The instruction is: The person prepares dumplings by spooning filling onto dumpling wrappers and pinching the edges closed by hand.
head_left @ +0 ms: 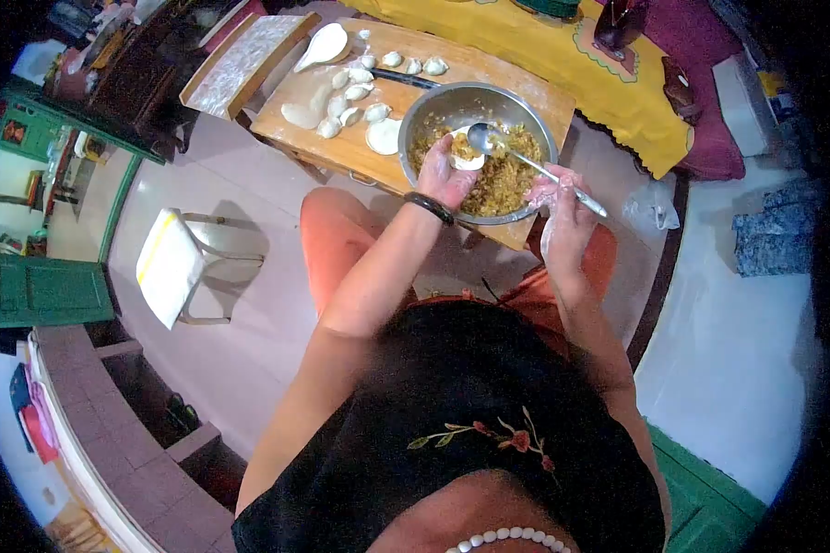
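My left hand (444,177) cups a round dumpling wrapper (471,162) with a mound of filling on it, held over the near left part of a large metal bowl (410,134). Chopped filling (512,180) lies in the bowl. My right hand (565,198), floury at the fingers, grips a metal spoon (549,173) by its handle. The spoon's head is at the wrapper's edge, close to the filling. Left of the bowl, a flat wrapper (384,136) rests on the wooden board (341,166), with several folded dumplings (358,91) beyond it.
A flour-dusted board (249,64) stands at the table's left end. A dark rod (404,78) lies behind the bowl. Behind is a yellow cloth-covered surface (489,41). A chair (189,267) stands to the left, and a plastic bag (650,210) lies right.
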`<state>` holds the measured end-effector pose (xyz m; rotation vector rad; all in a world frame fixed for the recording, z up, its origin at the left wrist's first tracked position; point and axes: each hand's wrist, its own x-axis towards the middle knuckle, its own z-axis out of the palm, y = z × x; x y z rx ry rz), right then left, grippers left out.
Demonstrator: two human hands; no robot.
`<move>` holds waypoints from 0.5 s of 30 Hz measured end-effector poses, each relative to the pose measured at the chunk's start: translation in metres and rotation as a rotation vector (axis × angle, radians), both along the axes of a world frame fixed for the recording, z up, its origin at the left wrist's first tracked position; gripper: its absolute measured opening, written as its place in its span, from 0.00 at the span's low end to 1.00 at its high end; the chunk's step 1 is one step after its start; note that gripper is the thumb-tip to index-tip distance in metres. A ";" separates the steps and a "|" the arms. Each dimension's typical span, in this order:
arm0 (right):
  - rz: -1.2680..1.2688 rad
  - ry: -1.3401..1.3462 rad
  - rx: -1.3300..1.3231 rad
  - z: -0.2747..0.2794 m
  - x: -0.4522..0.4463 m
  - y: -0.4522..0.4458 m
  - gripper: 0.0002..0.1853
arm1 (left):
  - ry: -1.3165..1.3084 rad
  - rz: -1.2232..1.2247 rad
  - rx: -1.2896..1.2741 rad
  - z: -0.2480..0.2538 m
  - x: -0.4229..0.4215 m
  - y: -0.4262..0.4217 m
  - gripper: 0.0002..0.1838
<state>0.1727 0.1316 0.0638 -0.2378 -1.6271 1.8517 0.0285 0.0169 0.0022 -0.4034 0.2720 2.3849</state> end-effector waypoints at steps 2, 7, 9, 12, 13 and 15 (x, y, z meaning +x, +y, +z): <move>-0.006 -0.001 -0.062 -0.006 0.000 0.002 0.13 | 0.005 -0.029 -0.027 0.017 0.008 -0.002 0.19; -0.084 -0.005 0.267 0.003 0.012 -0.005 0.12 | -0.001 -0.014 -0.058 0.012 0.006 -0.002 0.20; -0.110 -0.017 0.556 0.010 0.017 -0.001 0.11 | -0.012 -0.013 -0.056 0.010 0.004 -0.002 0.20; -0.055 0.170 0.834 0.005 0.013 0.007 0.08 | -0.021 -0.027 -0.006 0.007 0.002 -0.002 0.21; -0.030 0.166 0.834 0.005 0.013 0.006 0.08 | -0.017 -0.036 -0.003 0.007 0.003 -0.002 0.21; 0.022 0.161 0.832 0.006 0.010 0.003 0.10 | 0.002 -0.034 -0.048 0.008 0.003 -0.003 0.21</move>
